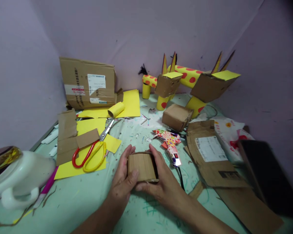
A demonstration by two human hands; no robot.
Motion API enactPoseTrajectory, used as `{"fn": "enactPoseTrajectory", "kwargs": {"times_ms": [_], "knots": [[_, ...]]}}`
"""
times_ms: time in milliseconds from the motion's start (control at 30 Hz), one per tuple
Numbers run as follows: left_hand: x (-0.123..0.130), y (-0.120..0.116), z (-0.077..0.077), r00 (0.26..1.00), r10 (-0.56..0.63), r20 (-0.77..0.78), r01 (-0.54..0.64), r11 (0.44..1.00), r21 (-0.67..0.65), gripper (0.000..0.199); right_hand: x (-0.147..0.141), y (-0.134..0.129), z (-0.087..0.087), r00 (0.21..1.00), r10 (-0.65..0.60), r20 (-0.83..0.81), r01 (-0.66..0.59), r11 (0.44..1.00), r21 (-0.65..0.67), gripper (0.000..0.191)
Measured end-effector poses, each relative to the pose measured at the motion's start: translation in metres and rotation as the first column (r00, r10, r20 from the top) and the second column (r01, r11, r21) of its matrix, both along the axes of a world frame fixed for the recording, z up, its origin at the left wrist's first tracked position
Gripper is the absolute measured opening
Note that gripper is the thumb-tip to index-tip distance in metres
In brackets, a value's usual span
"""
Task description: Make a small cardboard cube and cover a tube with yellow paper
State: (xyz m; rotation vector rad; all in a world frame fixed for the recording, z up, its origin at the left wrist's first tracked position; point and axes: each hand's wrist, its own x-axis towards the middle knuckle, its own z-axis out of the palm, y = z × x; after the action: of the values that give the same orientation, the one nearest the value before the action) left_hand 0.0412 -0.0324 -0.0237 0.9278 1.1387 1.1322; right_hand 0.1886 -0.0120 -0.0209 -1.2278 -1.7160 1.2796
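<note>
Between my two hands is a small open cardboard box [142, 167], held low over the table at the front centre. My left hand [123, 180] wraps round its left side, the thumb resting on the cardboard face. On the right side my right hand [162, 180] grips the box, with its thumb along the bottom edge. A dark gap shows inside the box near its right wall. A patterned glue gun [169, 143] lies just beyond my right hand. Red and yellow scissors [97, 143] lie open on yellow paper to the left.
Two spotted cardboard animals [168, 86] stand at the back, near a closed cardboard box [177, 117]. A large carton [90, 83] leans at the back left. Flattened cardboard [217, 175] and a dark phone [266, 172] are right, a white mug [31, 172] left.
</note>
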Motion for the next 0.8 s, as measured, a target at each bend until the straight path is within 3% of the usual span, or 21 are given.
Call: {"fn": "enactPoseTrajectory", "kwargs": {"times_ms": [67,200,333,500,800], "knots": [[-0.002,0.002,0.000,0.998,-0.045,0.033,0.044,0.999,0.020,0.085,-0.001,-0.001,0.000,0.999,-0.029,-0.034,0.028,0.999,-0.023,0.101],[-0.005,0.002,0.004,0.982,-0.174,-0.077,0.183,0.974,0.134,0.093,-0.003,-0.004,-0.001,0.973,-0.132,-0.189,0.112,0.987,-0.111,0.095],[-0.002,-0.001,0.008,0.948,-0.268,-0.174,0.293,0.946,0.140,0.107,-0.005,-0.007,0.001,0.921,-0.243,-0.305,0.186,0.962,-0.202,0.100],[0.003,-0.002,0.009,0.898,-0.252,-0.361,0.292,0.955,0.059,0.111,-0.004,-0.008,0.005,0.881,-0.248,-0.402,0.144,0.952,-0.271,0.115],[0.006,-0.007,0.009,0.884,-0.220,-0.413,0.259,0.965,0.040,0.108,0.000,-0.008,0.008,0.890,-0.191,-0.413,0.112,0.972,-0.208,0.093]]}}
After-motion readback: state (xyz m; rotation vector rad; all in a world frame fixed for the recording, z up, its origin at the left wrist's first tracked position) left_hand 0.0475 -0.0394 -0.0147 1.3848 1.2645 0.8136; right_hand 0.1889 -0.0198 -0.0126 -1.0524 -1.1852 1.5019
